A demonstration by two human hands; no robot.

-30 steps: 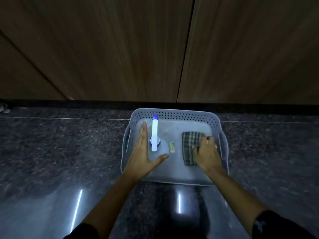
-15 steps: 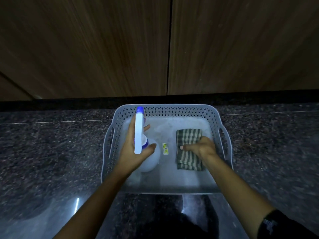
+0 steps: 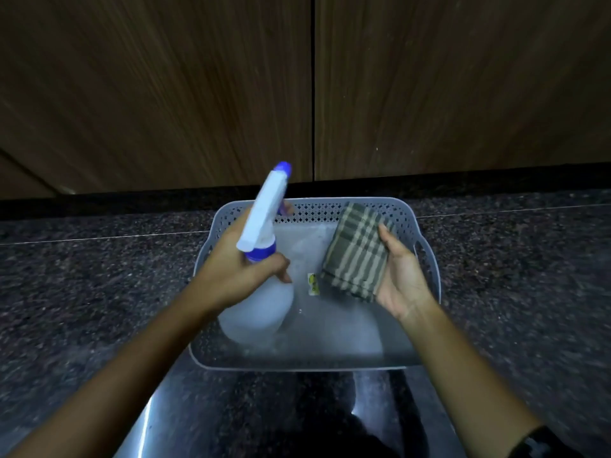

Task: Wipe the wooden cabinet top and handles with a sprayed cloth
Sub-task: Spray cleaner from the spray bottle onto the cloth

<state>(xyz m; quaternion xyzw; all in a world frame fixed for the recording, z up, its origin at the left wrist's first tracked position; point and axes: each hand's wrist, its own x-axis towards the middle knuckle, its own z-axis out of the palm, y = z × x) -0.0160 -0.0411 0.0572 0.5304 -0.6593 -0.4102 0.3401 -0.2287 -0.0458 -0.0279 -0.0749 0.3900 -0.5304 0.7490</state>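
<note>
surface: dark speckled granite floor (image 3: 99, 292) | on it: grey perforated basket (image 3: 426, 259)

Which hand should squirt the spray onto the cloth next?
Probably the left hand: it already grips the spray bottle by its neck. The right hand holds the folded checked cloth.

A folded green-and-beige checked cloth (image 3: 358, 251) was tilted up, right of a translucent white, blue-collared spray bottle (image 3: 259, 269); wooden cabinet doors (image 3: 165, 87) stood far behind.
</note>
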